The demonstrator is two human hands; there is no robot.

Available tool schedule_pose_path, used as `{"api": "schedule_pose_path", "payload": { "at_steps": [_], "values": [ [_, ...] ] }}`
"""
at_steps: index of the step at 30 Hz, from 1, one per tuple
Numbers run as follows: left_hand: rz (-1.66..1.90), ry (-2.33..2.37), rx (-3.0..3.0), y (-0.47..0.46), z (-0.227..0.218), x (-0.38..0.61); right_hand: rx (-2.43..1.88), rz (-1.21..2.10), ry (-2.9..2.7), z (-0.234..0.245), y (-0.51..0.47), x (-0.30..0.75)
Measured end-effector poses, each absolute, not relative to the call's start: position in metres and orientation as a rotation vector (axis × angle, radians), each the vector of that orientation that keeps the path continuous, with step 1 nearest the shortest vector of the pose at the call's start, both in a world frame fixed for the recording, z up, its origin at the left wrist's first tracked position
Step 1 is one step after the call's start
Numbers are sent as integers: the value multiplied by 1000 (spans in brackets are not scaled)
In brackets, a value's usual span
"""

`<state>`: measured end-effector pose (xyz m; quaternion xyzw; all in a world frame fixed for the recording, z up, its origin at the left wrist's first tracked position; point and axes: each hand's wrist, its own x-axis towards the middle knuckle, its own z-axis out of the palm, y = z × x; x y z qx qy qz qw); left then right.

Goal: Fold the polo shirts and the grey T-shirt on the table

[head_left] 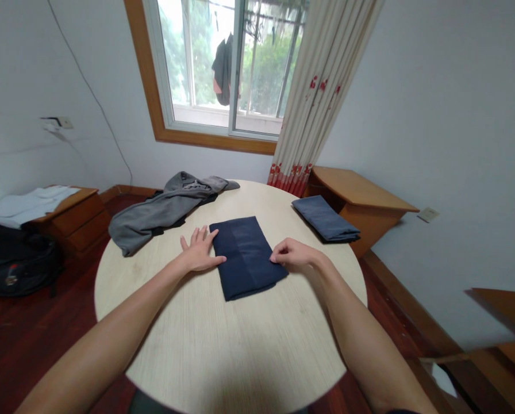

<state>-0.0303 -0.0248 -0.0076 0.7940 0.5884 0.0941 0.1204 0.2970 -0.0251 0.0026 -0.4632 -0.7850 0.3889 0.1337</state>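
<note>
A dark navy garment (244, 259), folded into a flat rectangle, lies in the middle of the round pale wooden table (240, 339). At its left edge rests my left hand (199, 251), fingers spread, with the thumb and fingertips touching the cloth. My right hand (294, 253) is closed at the right edge, its thumb and index finger pinching the cloth there. The exact kind of garment cannot be made out in this folded state.
A folded blue-grey cloth bundle (324, 218) sits at the table's right rim. Grey clothing (158, 213) lies loosely at the back left. Beyond the table stand a wooden desk (365, 187), a curtain (313, 98) and a drawer cabinet (85, 221); a black bag (20, 264) is at left.
</note>
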Motion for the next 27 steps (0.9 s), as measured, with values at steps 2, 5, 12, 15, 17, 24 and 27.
{"api": "schedule_pose_path", "payload": {
  "at_steps": [2,5,12,15,17,24,27],
  "values": [
    [495,1412,2485,-36,-3,-23,-1272,1200,-2272,6,-28,299],
    [667,1055,2606,-53,-2,-3,-1221,787,-2129,5,-27,288],
    [261,994,2770,-65,-17,21,-1031,277,-2149,-23,-14,254],
    [189,999,2806,-65,-17,19,-1056,244,-2187,-34,-9,253],
    [159,977,2819,-67,-17,18,-1087,223,-2188,-37,-6,255],
    [203,644,2820,-90,-14,22,-1153,182,-2118,-34,-4,265],
    [216,404,2815,-105,-12,29,-1175,200,-2136,-37,-3,265]
  ]
}}
